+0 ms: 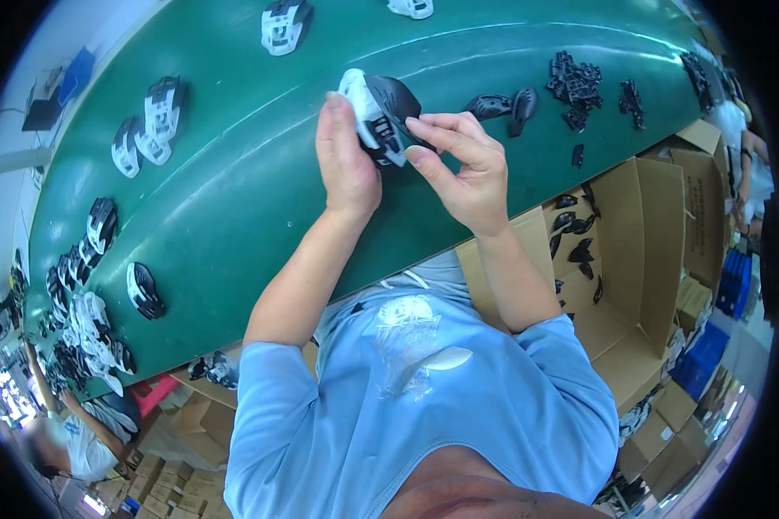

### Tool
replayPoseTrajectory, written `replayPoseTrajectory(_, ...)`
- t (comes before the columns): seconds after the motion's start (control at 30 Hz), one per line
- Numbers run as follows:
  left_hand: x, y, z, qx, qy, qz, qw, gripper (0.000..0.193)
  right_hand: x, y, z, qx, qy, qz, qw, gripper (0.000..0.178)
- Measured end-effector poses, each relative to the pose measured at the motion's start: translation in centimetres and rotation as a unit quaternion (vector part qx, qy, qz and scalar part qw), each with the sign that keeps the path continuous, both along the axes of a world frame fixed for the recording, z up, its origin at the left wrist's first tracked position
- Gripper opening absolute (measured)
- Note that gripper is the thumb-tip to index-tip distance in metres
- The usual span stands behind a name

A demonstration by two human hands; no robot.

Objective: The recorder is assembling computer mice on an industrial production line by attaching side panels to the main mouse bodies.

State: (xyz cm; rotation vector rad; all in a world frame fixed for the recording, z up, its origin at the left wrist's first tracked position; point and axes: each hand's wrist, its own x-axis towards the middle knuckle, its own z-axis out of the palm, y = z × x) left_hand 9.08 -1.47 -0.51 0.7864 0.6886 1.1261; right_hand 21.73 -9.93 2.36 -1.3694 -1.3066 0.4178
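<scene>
1. So the black-and-white shell (374,108) is up in the air over the green worktop (242,216), out in front of my chest. I'd guess that's just so I can see its edge and get at it from both sides.

2. My left hand (348,169) is curled round the white side, thumb up along it. Most of those fingers are hidden behind, but it's clearly got hold. Looks like the steadying hand to me.

3. My right hand (467,169) is nearly closed, thumb and fingertips pinching at the black side. A light pinch makes sense for a thin edge, I reckon. Can't tell if that black bit is a separate part, my fingers cover it.

4. Two curved black parts (523,111) lie just right of my right hand, with a pile of small black pieces (574,82) beyond. Probably put there for an easy reach.

5. More shells (163,108) sit off to the left, well apart from the small stuff, likely so nothing gets mixed up.

6. Looks-wise: smooth rounded white on the left, matte-looking black on the right, a few dark slots in the white near the lower end. It's tilted, not level.
</scene>
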Motion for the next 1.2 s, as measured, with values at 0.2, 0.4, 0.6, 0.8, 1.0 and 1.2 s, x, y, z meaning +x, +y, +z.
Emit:
replayPoseTrajectory(0.2,-0.3,-1.2,-1.7,0.071,0.026,0.046,0.996,0.046,0.5,-0.4,-0.3,0.010,-0.074,0.009,0.997,0.033)
replayPoseTrajectory(0.4,-0.3,-1.6,-2.0,0.121,0.101,0.068,0.985,0.047,-0.2,-0.7,-0.6,0.011,-0.117,0.009,0.993,0.036)
replayPoseTrajectory(0.6,-0.4,-2.7,-2.7,0.029,0.097,0.045,0.994,0.049,-0.7,-1.1,-2.0,0.012,-0.153,0.010,0.988,0.055)
replayPoseTrajectory(0.8,-4.4,-3.8,0.0,-0.138,-0.177,-0.174,0.959,0.061,-0.2,-0.4,-2.8,0.030,-0.190,0.040,0.981,0.068)
replayPoseTrajectory(1.0,-6.3,-2.4,-0.3,0.456,0.458,0.019,0.763,0.056,2.2,-0.6,-4.6,0.030,-0.227,0.067,0.971,0.065)
replayPoseTrajectory(1.2,-2.9,1.3,-1.5,0.612,0.460,-0.152,0.626,0.039,1.3,-2.7,-5.3,-0.039,-0.256,0.034,0.965,0.066)
